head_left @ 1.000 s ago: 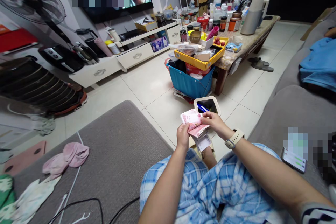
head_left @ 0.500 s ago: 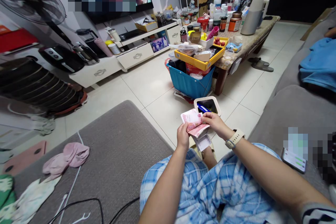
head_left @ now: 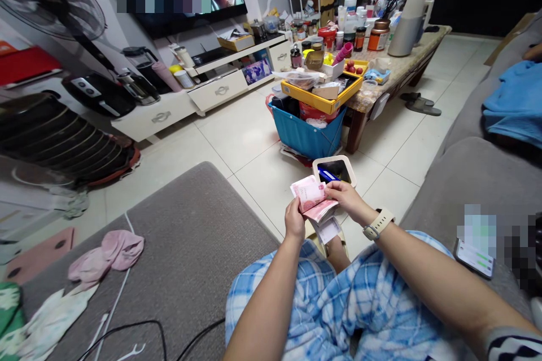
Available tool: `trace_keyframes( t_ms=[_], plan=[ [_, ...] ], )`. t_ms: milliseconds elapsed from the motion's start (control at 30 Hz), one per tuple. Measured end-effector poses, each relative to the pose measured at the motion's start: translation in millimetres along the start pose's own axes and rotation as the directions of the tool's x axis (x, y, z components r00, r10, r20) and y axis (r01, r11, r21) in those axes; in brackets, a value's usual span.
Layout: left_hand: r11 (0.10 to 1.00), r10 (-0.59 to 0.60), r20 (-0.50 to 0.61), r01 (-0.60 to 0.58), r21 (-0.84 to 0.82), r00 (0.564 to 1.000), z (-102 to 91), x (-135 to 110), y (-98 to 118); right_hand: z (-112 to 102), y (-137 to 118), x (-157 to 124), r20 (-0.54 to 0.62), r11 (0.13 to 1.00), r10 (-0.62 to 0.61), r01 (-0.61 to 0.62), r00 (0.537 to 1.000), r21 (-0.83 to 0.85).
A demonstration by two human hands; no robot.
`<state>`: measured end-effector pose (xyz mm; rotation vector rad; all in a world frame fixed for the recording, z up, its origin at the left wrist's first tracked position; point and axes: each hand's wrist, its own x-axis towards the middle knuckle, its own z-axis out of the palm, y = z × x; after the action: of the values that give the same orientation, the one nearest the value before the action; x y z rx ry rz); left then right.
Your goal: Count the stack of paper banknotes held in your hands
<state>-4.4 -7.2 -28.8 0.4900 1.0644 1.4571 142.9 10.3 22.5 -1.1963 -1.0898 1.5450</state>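
Note:
A folded stack of pink-red banknotes (head_left: 311,194) is held in front of me, above my knees. My left hand (head_left: 295,220) is closed around its left side, the thumb on top. With pinched fingers, my right hand (head_left: 344,196) grips the edge of the upper notes at the right. The lower part of the stack fans out beneath them. A pale slip with print (head_left: 328,231) hangs under the stack; what holds it is hidden. Just beyond my hands stands a cream-rimmed bin (head_left: 350,172) with a blue packet (head_left: 326,174) inside.
A blue basket (head_left: 305,134) with a yellow tray (head_left: 315,102) on top stands by the crowded coffee table (head_left: 398,74). To my left is a grey sofa seat (head_left: 199,237) with a pink cloth (head_left: 108,256) and cables. A phone (head_left: 475,258) lies at right.
The upper notes have shifted slightly left, and more note edges show at the upper left of the stack. Both hands stay nearly in place. The television picture differs.

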Motion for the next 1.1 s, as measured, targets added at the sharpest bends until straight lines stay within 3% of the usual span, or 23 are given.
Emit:
trace_keyframes(
  t_ms=[667, 1100],
  plan=[
    [0.996, 0.01, 0.01, -0.01, 0.086, 1.0, -0.1, 0.7, 0.8, -0.7, 2.0, 1.5, 0.005, 1.0, 0.012, -0.012, 1.0, 0.011],
    [0.999, -0.01, 0.009, 0.01, 0.04, 1.0, 2.0, -2.2, 4.8, 0.7, -2.0, -0.7, -0.007, 1.0, -0.001, 0.001, 1.0, 0.006]
  ],
)
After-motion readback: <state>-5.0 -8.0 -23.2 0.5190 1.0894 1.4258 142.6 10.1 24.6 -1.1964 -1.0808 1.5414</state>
